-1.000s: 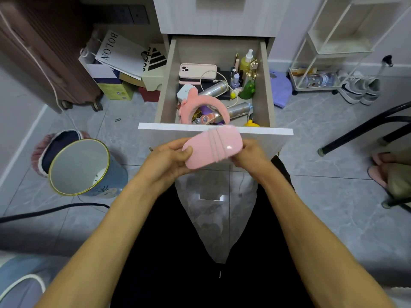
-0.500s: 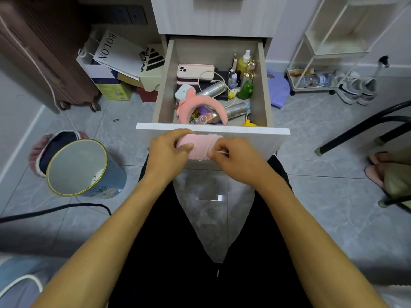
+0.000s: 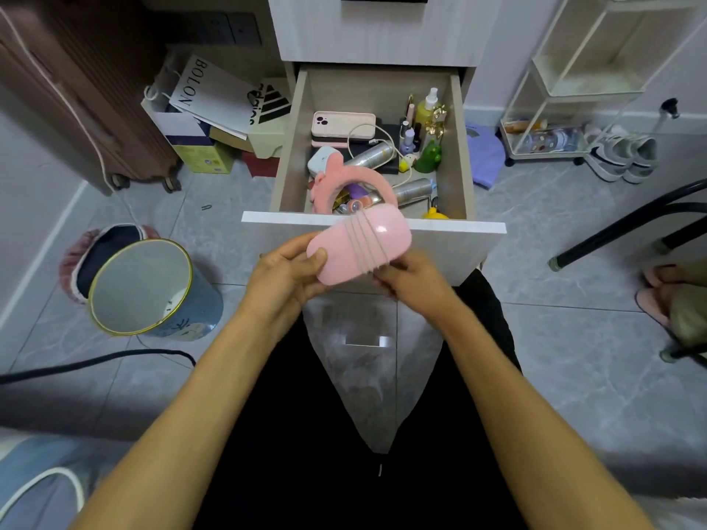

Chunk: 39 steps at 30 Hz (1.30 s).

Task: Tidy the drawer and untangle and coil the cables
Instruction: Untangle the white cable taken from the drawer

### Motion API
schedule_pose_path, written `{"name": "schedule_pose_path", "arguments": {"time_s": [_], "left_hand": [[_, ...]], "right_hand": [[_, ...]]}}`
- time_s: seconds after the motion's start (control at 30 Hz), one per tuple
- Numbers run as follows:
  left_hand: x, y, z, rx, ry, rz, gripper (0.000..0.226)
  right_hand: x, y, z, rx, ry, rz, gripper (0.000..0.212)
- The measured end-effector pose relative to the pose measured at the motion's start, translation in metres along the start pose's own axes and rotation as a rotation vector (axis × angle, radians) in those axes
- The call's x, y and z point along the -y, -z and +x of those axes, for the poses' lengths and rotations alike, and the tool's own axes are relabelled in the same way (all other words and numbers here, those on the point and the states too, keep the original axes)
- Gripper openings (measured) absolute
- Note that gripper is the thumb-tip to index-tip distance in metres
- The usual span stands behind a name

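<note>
Held just near of the open drawer [image 3: 373,223]: pink case [image 3: 357,246], about 5 turns of thin cable [image 3: 367,242] around its middle. Left hand [image 3: 285,273] pinching the left end, thumb on top; right hand [image 3: 411,279] pinching cable beneath the near right edge. Probably light, rigid, glossy, slippery; cable limp. Best gripped by the ends, clear of the wraps.

Both forearms reach forward, meeting before the drawer front [image 3: 451,228]. The left hand [image 3: 285,271] grips the pink case [image 3: 357,244]; the right hand [image 3: 415,279] seems to pinch its wrapped cable [image 3: 365,242].
</note>
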<state>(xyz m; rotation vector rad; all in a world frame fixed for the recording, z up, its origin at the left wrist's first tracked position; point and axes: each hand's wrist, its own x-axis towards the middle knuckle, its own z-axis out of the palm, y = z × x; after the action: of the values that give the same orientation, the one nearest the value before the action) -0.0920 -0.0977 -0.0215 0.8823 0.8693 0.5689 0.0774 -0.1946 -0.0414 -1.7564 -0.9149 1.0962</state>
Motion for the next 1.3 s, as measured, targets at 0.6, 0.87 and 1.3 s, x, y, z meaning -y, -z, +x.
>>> {"name": "schedule_pose_path", "arguments": {"time_s": [0.6, 0.87, 1.3], "left_hand": [[0.013, -0.015, 0.003, -0.124, -0.287, 0.502, 0.026], [0.011, -0.001, 0.001, -0.055, 0.003, 0.266, 0.025], [-0.033, -0.023, 0.041, -0.024, -0.175, 0.346, 0.027]], "right_hand": [[0.026, -0.009, -0.019, -0.179, 0.52, -0.762, 0.021], [0.004, -0.004, -0.009, -0.249, 0.369, -0.41, 0.047], [0.051, 0.014, 0.032, -0.176, -0.018, 0.231, 0.03]]}}
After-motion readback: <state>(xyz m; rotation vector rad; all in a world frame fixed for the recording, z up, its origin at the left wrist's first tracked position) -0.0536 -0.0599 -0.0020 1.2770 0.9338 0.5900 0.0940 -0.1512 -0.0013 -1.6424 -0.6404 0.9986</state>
